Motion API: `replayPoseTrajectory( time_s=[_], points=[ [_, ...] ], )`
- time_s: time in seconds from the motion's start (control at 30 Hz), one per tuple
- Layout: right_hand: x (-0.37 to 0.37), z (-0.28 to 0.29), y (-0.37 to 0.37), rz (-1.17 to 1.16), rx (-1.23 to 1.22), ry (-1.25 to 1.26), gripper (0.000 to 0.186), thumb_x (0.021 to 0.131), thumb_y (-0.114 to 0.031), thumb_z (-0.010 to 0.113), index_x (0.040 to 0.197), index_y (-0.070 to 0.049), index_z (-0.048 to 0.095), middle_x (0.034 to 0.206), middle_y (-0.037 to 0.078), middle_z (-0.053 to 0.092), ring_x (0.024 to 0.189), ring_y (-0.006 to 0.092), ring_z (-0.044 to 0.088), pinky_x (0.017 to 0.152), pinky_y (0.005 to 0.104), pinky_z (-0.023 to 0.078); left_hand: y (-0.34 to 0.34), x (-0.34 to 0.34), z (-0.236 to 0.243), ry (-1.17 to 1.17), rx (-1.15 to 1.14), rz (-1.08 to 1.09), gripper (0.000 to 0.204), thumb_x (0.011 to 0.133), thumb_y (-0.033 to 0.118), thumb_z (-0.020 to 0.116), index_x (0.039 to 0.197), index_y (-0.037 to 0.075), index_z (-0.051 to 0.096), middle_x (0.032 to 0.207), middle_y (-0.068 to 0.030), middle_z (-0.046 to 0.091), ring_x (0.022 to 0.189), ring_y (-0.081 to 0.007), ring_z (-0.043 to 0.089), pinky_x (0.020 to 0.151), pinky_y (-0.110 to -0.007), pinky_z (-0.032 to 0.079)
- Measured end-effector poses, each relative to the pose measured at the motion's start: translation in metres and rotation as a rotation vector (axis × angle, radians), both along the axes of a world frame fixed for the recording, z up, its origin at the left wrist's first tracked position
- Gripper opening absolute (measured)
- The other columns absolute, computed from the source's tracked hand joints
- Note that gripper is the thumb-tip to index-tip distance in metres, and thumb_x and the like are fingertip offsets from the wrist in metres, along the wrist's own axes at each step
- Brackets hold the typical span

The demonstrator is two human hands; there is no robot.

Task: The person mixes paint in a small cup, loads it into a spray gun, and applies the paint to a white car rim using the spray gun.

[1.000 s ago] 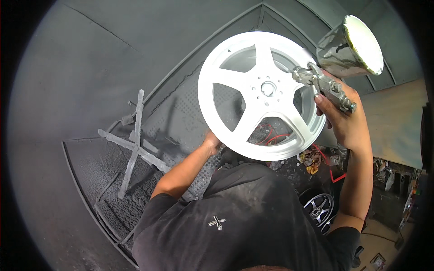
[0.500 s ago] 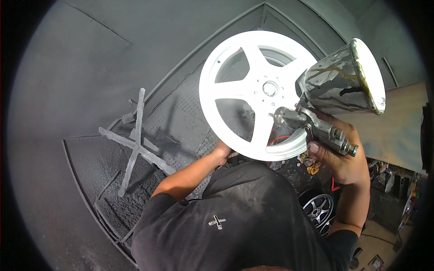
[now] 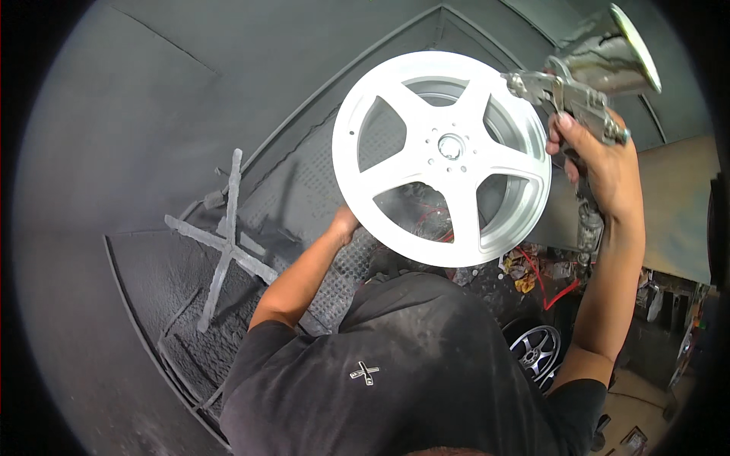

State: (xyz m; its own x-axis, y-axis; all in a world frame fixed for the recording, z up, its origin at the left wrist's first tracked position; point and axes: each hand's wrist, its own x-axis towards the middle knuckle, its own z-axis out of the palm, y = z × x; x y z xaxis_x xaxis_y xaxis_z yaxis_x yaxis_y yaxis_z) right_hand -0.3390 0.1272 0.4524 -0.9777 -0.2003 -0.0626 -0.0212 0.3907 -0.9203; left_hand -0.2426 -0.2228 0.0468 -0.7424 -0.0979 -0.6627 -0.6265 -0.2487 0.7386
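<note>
A white five-spoke wheel (image 3: 449, 188), its centre hole surrounded by small bolt holes, fills the middle of the view. Its face is turned up toward me. My left hand (image 3: 346, 226) is at the wheel's lower left edge, its fingers hidden behind the rim. To the upper right, my right hand (image 3: 604, 156) is closed round the handle of a metal spray gun (image 3: 574, 95). A paint-streaked cup (image 3: 612, 61) sits on top of the gun. The nozzle points left, by the wheel's upper right rim, and a hose fitting hangs below the handle.
A grey-coated cross-shaped stand (image 3: 230, 243) is on the left. Grey walls (image 3: 152, 114) rise behind it. A second wheel (image 3: 538, 349), dark and silver, lies low on the right near a red hose (image 3: 559, 295). Cluttered shelving (image 3: 673, 311) stands farther right.
My right hand has raised the spray gun up and rightward, off the wheel's middle. The wheel has turned slightly counterclockwise. My left hand has shifted up and left along the rim.
</note>
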Motion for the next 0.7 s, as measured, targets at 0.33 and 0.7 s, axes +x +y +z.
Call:
replayPoseTrajectory(
  time_s=[0.33,0.7],
  points=[
    [0.001,0.000,-0.003,0.066,0.046,-0.050,0.020,0.094,-0.024,0.067,0.093,-0.004,0.064,0.073,0.001,0.062,0.063,0.0059,0.056,0.047,0.0224,0.041,0.023,0.003,0.032,-0.070,0.015,-0.075,0.053,0.101,0.033,0.052,0.138,-0.005,0.051,0.131,-0.0179,0.060,0.118,-0.0285,0.059,0.101,-0.046,0.047],
    [0.029,-0.022,-0.023,0.123,0.107,0.150,0.041,0.092,-0.009,0.069,0.130,0.005,0.060,0.082,0.004,0.064,0.071,0.0090,0.055,0.067,0.0254,0.048,0.050,0.044,0.024,-0.230,0.061,-0.239,0.029,0.102,0.036,0.048,0.115,0.014,0.063,0.101,-0.0002,0.065,0.089,-0.0127,0.059,0.077,-0.034,0.048]
  ],
)
